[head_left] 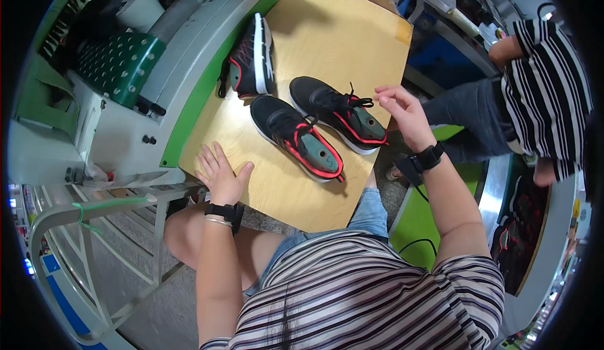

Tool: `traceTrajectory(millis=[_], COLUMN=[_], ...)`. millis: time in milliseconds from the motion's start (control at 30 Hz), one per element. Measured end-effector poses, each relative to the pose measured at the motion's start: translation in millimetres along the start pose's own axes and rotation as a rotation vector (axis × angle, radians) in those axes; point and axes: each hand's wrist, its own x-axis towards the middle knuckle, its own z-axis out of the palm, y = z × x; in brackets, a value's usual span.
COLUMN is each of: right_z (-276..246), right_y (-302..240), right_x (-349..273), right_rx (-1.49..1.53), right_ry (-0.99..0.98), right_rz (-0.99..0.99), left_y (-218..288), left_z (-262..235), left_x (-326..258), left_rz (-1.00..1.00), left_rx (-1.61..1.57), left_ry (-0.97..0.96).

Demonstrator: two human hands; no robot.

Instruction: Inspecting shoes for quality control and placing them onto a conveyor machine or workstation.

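Both grips released: left hand [220,175] flat on the table [340,35], right hand [402,114] beside two black sneakers [327,127].

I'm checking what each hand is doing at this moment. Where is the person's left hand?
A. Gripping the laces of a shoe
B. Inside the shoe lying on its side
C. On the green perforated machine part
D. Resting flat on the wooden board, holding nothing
D: the left hand lies palm down on the wooden board, fingers spread, apart from the nearest black and red shoe.
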Motion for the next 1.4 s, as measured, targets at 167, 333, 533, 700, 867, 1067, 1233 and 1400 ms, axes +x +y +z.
traceTrajectory(millis=[167,333,533,700,867,1067,1233,1400], right_z=[19.5,53.0,78.6,84.0,80.5,78.1,76.9,80.0], right_y=[-21.2,-2.6,-8.9,-8.2,-5.8,-6.5,-5.3,-2.8], right_x=[2.1,-3.8,-38.3,-41.4,-39.8,-38.8,-38.1,-38.4], right_rx=[-0.225,-0.705,-0.829,-0.839,-0.816,-0.808,-0.797,-0.771], right_ry=[-0.001,-0.183,0.016,0.082,0.088,0.096,0.09,0.098], right_rz=[-0.184,-0.227,-0.094,-0.099,-0.111,-0.13,-0.143,-0.164], left_y=[-2.1,-5.5,22.4,66.0,88.7,116.7,111.7,31.6], left_z=[1.0,0.6,-66.6,-48.5,-38.3,-56.0,-98.1,-118.5], left_x=[0.5,1.8,38.6,145.8,202.8,203.4,171.1,71.1], left_rz=[0.001,0.014,-0.011,-0.1,-0.369,-0.045,0.257,0.19], left_rx=[0.01,-0.015,-0.348,-0.924,-1.333,-0.922,-0.775,-0.665], left_ry=[0.002,0.002,-0.029,-0.072,-0.22,0.224,0.232,0.371])
